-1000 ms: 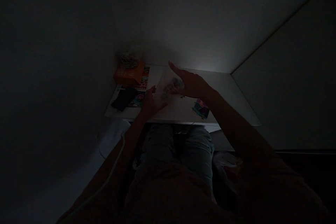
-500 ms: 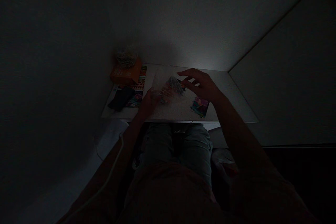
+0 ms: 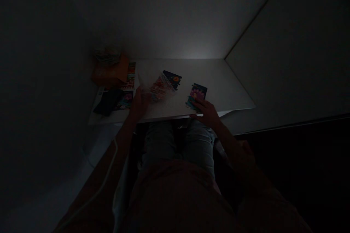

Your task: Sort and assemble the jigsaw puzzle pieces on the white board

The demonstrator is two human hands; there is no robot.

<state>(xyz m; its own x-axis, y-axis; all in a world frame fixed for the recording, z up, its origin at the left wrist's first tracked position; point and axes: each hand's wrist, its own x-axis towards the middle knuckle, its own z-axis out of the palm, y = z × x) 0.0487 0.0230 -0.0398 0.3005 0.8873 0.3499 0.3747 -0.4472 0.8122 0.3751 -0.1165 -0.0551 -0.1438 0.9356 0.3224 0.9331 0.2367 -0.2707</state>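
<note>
My left hand [image 3: 140,102] is closed on the edge of a clear plastic bag [image 3: 161,89] with reddish and dark pieces inside. Behind the bag, partly under it, lies a dark joined puzzle section [image 3: 173,78] with an orange spot. To the right is a second puzzle section [image 3: 197,93] with a purple flower on dark blue and teal, its edges knobbed. My right hand [image 3: 205,111] rests on its near end, fingers stretched out, thumb by the table's front edge. Dim light hides small details.
An orange box [image 3: 111,74] stands at the back left of the white table [image 3: 218,76], a bag of pale stuff [image 3: 108,55] on top. A dark cloth-like item [image 3: 108,102] lies over a colourful picture sheet [image 3: 126,100]. Walls rise behind and at the left.
My right hand has moved from above the bag down to the near end of the purple flower section. My left hand still holds the bag. The view has shifted.
</note>
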